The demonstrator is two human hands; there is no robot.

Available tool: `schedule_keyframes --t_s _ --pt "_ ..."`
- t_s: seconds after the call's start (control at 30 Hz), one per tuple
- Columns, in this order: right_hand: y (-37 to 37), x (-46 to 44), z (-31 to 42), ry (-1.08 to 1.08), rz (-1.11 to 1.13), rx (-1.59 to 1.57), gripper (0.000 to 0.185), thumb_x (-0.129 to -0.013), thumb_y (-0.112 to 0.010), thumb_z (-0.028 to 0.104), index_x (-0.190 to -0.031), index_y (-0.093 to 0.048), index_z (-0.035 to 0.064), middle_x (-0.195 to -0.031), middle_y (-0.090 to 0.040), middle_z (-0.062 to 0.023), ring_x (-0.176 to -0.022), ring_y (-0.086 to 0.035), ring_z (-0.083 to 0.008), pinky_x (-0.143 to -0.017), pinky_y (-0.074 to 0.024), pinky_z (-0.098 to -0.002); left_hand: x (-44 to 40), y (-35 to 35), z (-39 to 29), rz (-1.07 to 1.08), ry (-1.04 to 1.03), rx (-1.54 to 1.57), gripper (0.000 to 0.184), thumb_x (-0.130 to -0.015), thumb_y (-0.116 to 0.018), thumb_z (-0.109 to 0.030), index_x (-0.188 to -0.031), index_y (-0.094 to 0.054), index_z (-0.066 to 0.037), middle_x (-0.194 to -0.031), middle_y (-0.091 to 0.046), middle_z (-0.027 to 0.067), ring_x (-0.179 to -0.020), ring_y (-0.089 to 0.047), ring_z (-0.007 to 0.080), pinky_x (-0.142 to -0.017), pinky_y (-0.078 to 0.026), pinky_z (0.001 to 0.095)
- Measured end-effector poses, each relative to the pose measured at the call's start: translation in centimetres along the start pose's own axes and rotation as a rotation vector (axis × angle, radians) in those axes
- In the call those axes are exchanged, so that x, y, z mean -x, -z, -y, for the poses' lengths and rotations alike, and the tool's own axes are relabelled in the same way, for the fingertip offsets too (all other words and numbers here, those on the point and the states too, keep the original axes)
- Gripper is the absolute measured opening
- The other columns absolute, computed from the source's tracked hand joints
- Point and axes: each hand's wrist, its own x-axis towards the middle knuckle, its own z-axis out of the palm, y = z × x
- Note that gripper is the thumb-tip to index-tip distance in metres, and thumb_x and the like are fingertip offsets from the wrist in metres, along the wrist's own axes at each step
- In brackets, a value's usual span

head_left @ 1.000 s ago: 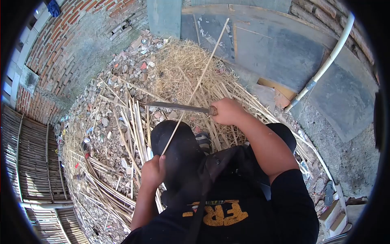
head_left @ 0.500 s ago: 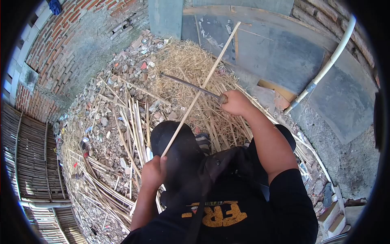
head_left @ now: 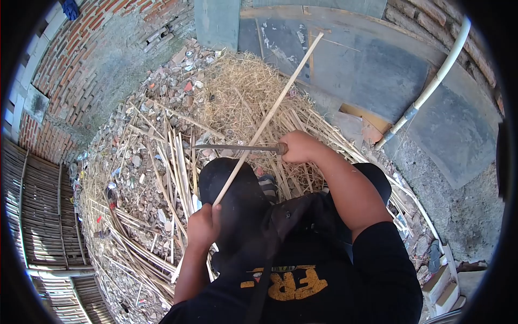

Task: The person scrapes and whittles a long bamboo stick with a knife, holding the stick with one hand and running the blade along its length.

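My left hand [head_left: 204,225] is closed around the lower end of a long pale bamboo strip [head_left: 275,107], which slants up and away to the right over my knee. In my closed right hand [head_left: 298,147] is the handle of a long-bladed knife [head_left: 226,147]. Its dark blade points left and lies across the strip a little above my knee. Whether the edge bites into the strip I cannot tell. Beneath both lies a heap of straw-like shavings [head_left: 237,86].
Split bamboo strips [head_left: 175,162] lie on the rubble at left, with more strips [head_left: 145,237] lower down. A brick wall [head_left: 102,65] rises at back left, beside a bamboo fence [head_left: 43,210]. Grey panels [head_left: 377,70] and a white pipe [head_left: 440,75] stand at right.
My right hand has drawn the knife down along the strip toward my knee, and the blade has turned nearly level. My left hand keeps its hold, and the strip has shifted only slightly.
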Motion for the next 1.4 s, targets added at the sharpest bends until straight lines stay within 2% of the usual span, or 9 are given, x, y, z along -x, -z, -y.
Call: schedule_keyframes --t_s 0.17,0.37,0.47,0.57,0.83,1.07,1.17,1.27,1.4 --pt "-0.6 1.0 1.2 0.037 -0.064 -0.016 0.021 -0.075 -0.071 0.021 -0.092 -0.074 0.0084 -0.089 -0.073 -0.0176 -0.09 -0.071 -0.0382 -0.081 -0.0554 -0.0495 0.2 -0.2 0.8 -0.031 -0.018 0.005 0.039 -0.104 -0.059 -0.031 -0.078 -0.055 -0.002 -0.066 -0.063 0.0267 -0.065 -0.065 0.0499 -0.061 -0.05 0.058" --pt "-0.7 2.9 2.6 0.104 -0.09 0.152 0.022 -0.076 -0.072 0.021 -0.095 -0.074 0.0101 -0.086 -0.071 -0.0191 -0.088 -0.07 -0.0407 -0.079 -0.055 -0.0514 -0.1 0.0 0.1 0.002 -0.029 -0.036 0.038 -0.104 -0.059 -0.031 -0.08 -0.055 -0.002 -0.066 -0.064 0.0268 -0.066 -0.065 0.0497 -0.061 -0.05 0.0582" --pt "-0.6 2.3 2.5 0.106 -0.093 0.192 0.023 -0.078 -0.071 0.025 -0.094 -0.075 0.01 -0.091 -0.073 -0.0177 -0.091 -0.071 -0.039 -0.081 -0.056 -0.0514 -0.2 0.0 0.1 0.011 -0.03 -0.031 0.038 -0.104 -0.059 -0.031 -0.08 -0.055 -0.002 -0.067 -0.064 0.0267 -0.066 -0.065 0.0494 -0.061 -0.05 0.0582" --pt "-0.5 -0.7 -1.5 -0.008 -0.172 0.037 0.023 -0.078 -0.07 0.025 -0.095 -0.074 0.0091 -0.091 -0.073 -0.0181 -0.092 -0.071 -0.0392 -0.081 -0.056 -0.0513 0.0 -0.1 0.1 0.004 -0.016 -0.024 0.038 -0.104 -0.06 -0.031 -0.079 -0.055 -0.002 -0.067 -0.064 0.0269 -0.066 -0.066 0.0494 -0.061 -0.051 0.0583" --pt "-0.2 1.2 0.9 -0.025 -0.169 -0.015 0.02 -0.078 -0.068 0.021 -0.094 -0.075 0.0115 -0.091 -0.073 -0.0185 -0.093 -0.071 -0.0386 -0.081 -0.0564 -0.05 0.2 -0.3 0.6 -0.01 -0.009 -0.03 0.039 -0.104 -0.06 -0.032 -0.079 -0.056 -0.002 -0.066 -0.064 0.0276 -0.065 -0.065 0.05 -0.061 -0.051 0.0587" --pt "-0.4 2.4 2.6 0.088 -0.103 0.201 0.018 -0.078 -0.068 0.02 -0.092 -0.073 0.0093 -0.089 -0.072 -0.0176 -0.092 -0.071 -0.0382 -0.08 -0.056 -0.0496 -0.1 0.1 0.3 0.012 -0.035 -0.02 0.039 -0.104 -0.059 -0.031 -0.078 -0.055 -0.002 -0.066 -0.063 0.0274 -0.065 -0.065 0.0499 -0.061 -0.051 0.0586" --pt "1.4 1.7 1.2 0.017 -0.1 0.101 0.024 -0.078 -0.07 0.021 -0.098 -0.074 0.0081 -0.092 -0.073 -0.018 -0.093 -0.071 -0.0382 -0.083 -0.0561 -0.0485 0.0 -0.3 0.8 -0.005 -0.04 0.007 0.039 -0.104 -0.059 -0.031 -0.078 -0.056 -0.002 -0.066 -0.063 0.0278 -0.065 -0.065 0.05 -0.061 -0.051 0.0585" --pt "1.3 -0.8 -3.5 -0.126 -0.329 -0.115 0.032 -0.079 -0.071 0.024 -0.106 -0.074 0.0065 -0.096 -0.074 -0.0194 -0.093 -0.071 -0.0379 -0.084 -0.056 -0.0472 0.1 -0.4 0.6 -0.016 -0.008 -0.023 0.039 -0.104 -0.059 -0.031 -0.078 -0.056 -0.002 -0.066 -0.063 0.0281 -0.065 -0.065 0.0501 -0.061 -0.051 0.0584" --pt "1.6 -1.6 -6.1 -0.18 -0.413 -0.155 0.035 -0.08 -0.071 0.025 -0.11 -0.074 0.0066 -0.097 -0.074 -0.0199 -0.093 -0.071 -0.0377 -0.085 -0.0563 -0.0468 0.0 0.1 0.5 -0.03 -0.041 -0.002 0.039 -0.104 -0.059 -0.031 -0.078 -0.056 -0.002 -0.066 -0.063 0.0281 -0.065 -0.065 0.0502 -0.061 -0.051 0.0583"
